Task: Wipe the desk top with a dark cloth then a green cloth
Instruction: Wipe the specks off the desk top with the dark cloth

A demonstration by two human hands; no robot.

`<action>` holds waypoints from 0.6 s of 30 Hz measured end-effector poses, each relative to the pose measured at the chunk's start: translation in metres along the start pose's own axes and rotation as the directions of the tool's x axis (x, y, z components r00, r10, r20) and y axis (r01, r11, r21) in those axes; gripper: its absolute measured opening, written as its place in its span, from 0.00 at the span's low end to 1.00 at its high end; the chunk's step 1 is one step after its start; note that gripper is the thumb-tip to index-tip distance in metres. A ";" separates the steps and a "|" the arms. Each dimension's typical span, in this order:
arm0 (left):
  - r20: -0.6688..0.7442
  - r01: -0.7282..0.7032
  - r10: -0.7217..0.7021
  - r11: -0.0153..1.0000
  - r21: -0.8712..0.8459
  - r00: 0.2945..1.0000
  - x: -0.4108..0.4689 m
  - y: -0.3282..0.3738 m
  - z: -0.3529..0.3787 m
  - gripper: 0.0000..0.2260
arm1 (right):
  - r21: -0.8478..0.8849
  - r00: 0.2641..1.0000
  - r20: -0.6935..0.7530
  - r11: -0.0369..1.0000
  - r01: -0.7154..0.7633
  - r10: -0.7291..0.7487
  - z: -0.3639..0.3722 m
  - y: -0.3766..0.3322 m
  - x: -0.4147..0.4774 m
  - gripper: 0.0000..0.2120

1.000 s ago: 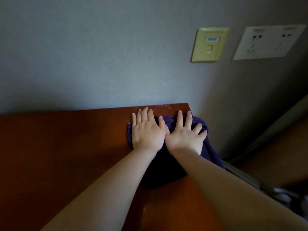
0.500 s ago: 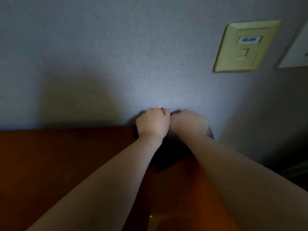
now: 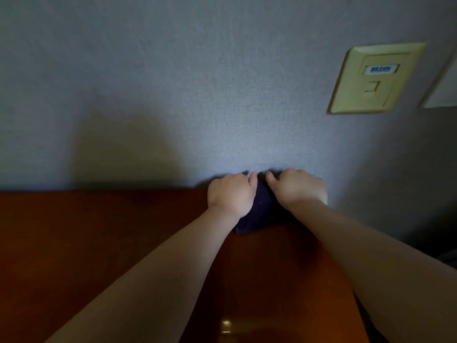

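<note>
The dark cloth [image 3: 259, 215] is bunched at the back right of the desk [image 3: 99, 233], against the grey wall [image 3: 173, 82]. It is gripped by the left hand [image 3: 231, 194] and the right hand [image 3: 298, 188], whose fingers are curled over its far edge. A yellowed wall plate [image 3: 376, 78] is mounted above, with a white plate [image 3: 444, 91] just beside it.

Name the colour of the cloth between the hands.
The dark cloth is plain navy; head view.
</note>
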State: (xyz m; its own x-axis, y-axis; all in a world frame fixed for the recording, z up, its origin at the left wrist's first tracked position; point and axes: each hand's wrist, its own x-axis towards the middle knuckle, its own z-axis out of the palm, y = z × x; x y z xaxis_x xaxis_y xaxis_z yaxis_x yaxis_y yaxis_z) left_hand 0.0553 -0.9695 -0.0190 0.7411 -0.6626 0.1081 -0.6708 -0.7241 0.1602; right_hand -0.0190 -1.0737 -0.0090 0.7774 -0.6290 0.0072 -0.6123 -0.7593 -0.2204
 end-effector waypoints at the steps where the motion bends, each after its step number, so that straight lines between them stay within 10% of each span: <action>1: -0.013 0.041 -0.042 0.999 -0.028 0.999 0.003 0.000 -0.001 0.26 | 0.022 1.000 -0.007 1.000 -0.013 0.013 0.001 0.000 0.006 0.23; 8: -0.322 -0.093 0.134 0.986 0.140 0.937 -0.003 0.025 -0.026 0.24 | -0.073 0.951 -0.301 0.996 0.044 -0.064 -0.022 0.010 -0.001 0.27; 14: -0.188 -0.186 0.168 0.979 -0.081 0.968 0.006 0.056 -0.091 0.25 | -0.100 0.908 -0.371 0.980 0.171 -0.196 -0.104 0.029 -0.016 0.26; 18: -0.053 -0.315 0.314 0.949 -0.012 0.948 -0.003 0.034 -0.135 0.18 | 0.043 0.919 -0.164 0.929 0.369 -0.358 -0.141 0.024 -0.027 0.16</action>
State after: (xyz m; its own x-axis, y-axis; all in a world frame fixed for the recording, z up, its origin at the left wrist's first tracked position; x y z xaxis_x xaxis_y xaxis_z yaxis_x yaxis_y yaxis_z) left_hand 0.0339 -0.9661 0.1184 0.4934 -0.8454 0.2046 -0.8697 -0.4761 0.1299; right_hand -0.0750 -1.0991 0.1233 0.9099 -0.3342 0.2458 -0.2757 -0.9298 -0.2437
